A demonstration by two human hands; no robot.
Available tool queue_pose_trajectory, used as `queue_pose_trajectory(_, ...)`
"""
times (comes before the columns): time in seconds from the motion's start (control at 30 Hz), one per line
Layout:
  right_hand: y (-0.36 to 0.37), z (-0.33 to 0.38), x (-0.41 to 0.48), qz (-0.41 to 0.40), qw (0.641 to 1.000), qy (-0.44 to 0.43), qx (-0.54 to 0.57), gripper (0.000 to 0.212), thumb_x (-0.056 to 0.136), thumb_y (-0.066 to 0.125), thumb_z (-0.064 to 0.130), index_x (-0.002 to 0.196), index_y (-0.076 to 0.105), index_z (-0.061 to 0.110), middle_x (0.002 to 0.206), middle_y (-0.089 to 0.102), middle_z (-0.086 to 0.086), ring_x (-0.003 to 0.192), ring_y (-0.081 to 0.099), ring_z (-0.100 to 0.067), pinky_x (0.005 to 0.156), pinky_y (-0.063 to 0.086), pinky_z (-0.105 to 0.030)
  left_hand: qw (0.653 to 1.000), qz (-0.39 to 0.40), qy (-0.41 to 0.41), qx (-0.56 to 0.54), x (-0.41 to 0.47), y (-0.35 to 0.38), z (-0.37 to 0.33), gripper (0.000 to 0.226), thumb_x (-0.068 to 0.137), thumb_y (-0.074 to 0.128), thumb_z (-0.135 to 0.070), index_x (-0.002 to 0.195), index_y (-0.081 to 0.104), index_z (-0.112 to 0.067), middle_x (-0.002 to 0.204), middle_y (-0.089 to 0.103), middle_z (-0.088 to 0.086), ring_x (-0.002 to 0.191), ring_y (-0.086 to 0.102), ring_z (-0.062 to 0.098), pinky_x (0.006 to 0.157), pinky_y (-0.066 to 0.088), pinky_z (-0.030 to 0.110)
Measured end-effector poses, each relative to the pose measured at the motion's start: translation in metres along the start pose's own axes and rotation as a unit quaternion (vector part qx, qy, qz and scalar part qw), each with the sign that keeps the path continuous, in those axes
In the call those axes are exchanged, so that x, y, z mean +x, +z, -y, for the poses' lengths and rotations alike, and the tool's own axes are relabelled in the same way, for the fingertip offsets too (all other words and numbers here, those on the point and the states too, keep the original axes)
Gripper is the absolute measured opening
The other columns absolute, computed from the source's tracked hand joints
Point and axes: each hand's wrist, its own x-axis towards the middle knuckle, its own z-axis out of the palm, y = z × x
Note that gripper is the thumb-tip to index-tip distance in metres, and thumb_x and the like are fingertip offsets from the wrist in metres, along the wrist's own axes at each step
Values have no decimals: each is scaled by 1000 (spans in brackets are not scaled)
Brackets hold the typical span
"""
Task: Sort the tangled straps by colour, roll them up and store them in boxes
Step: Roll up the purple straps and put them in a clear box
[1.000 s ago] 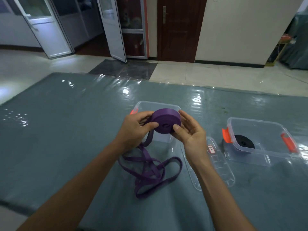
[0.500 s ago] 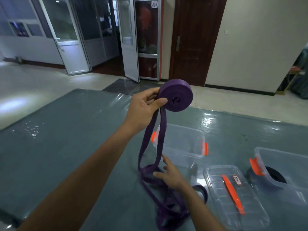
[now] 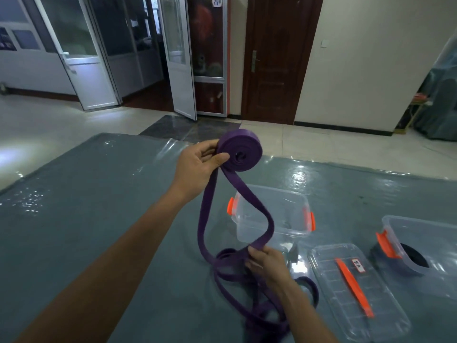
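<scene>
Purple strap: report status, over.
Left hand grips purple strap coil, raised. Right hand pinches its loose tail. Remaining length tangled on grey table. Lidless clear plastic box behind.

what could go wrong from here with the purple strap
1. The left hand pinches the wound purple strap roll at one edge only, in mid-air; the coil could slip and unwind.
2. The loose purple strap tail lies in crossed loops on the grey plastic-covered table where the right hand grips it; pulling may tighten a tangle or wind in a twist.
</scene>
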Motion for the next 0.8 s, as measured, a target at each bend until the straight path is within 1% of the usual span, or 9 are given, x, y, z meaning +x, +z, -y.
queue_pose_trajectory(0.1, -7, 7, -9, 67, 988, 63, 124, 19, 94, 59, 2, 110, 68, 1, 88, 72, -12, 76, 72, -22, 81, 60, -40, 998, -27, -49, 9, 5, -10, 27, 28, 91, 70, -5, 119, 70, -7, 100, 78, -6, 97, 74, 13, 88, 59, 28)
queue_pose_trajectory(0.17, -14, 7, -12, 93, 980, 89, 150, 25, 94, 54, 5, 117, 65, 2, 80, 67, -8, 69, 67, -20, 81, 56, -43, 996, -43, -73, 10, 9, -16, 38, 29, 90, 71, -5, 119, 71, -8, 97, 79, -10, 95, 74, 10, 84, 59, 22)
queue_pose_trajectory(0.27, -23, -2, -14, 75, 979, 117, 149, 23, 94, 49, 5, 102, 70, 3, 67, 53, -5, 62, 55, -20, 75, 54, -41, 993, -63, -97, -1, 15, -26, 46, 27, 90, 71, -6, 117, 72, -13, 93, 78, -14, 89, 74, 7, 80, 59, 20)
queue_pose_trajectory(0.37, -29, -11, -14, 15, 994, 77, 76, 8, 87, 61, 11, 84, 65, 5, 60, 46, -4, 57, 44, -20, 60, 45, -31, 989, -88, -118, -33, 19, -37, 48, 23, 94, 67, -6, 107, 71, -24, 88, 78, -15, 82, 74, 5, 74, 59, 21)
queue_pose_trajectory(0.43, -34, -16, -11, -17, 1000, 10, 8, 7, 87, 68, 8, 85, 70, 1, 63, 60, -6, 57, 57, -18, 55, 48, -27, 984, -104, -132, -61, 20, -44, 51, 22, 96, 64, -6, 105, 70, -26, 88, 78, -13, 81, 74, 6, 72, 59, 21)
queue_pose_trajectory(0.5, -36, -16, -8, -42, 997, -32, -60, 7, 89, 70, 9, 90, 76, 5, 71, 68, -6, 63, 63, -16, 61, 54, -28, 982, -108, -139, -62, 18, -49, 55, 21, 97, 64, -7, 107, 70, -25, 90, 79, -11, 81, 74, 9, 72, 60, 22)
queue_pose_trajectory(0.67, -35, -14, 5, -50, 978, -34, -198, 10, 92, 69, 16, 89, 76, 9, 82, 74, -5, 78, 66, -22, 84, 56, -45, 984, -72, -145, -76, 12, -48, 62, 18, 95, 65, -6, 106, 71, -19, 91, 79, -9, 82, 74, 7, 71, 57, 18)
queue_pose_trajectory(0.73, -35, -15, 7, -57, 967, -39, -244, 8, 93, 69, 16, 94, 77, 14, 90, 76, -4, 85, 69, -19, 84, 58, -39, 986, -46, -143, -75, 10, -46, 62, 19, 95, 65, -6, 105, 72, -21, 93, 79, -7, 84, 74, 8, 73, 57, 20)
queue_pose_trajectory(0.8, -36, -14, 7, -67, 954, -56, -286, 13, 93, 70, 17, 104, 75, 17, 95, 75, 0, 88, 69, -13, 78, 57, -22, 989, -19, -134, -66, 7, -44, 62, 21, 94, 66, -7, 103, 73, -25, 95, 79, -5, 86, 74, 10, 75, 57, 21)
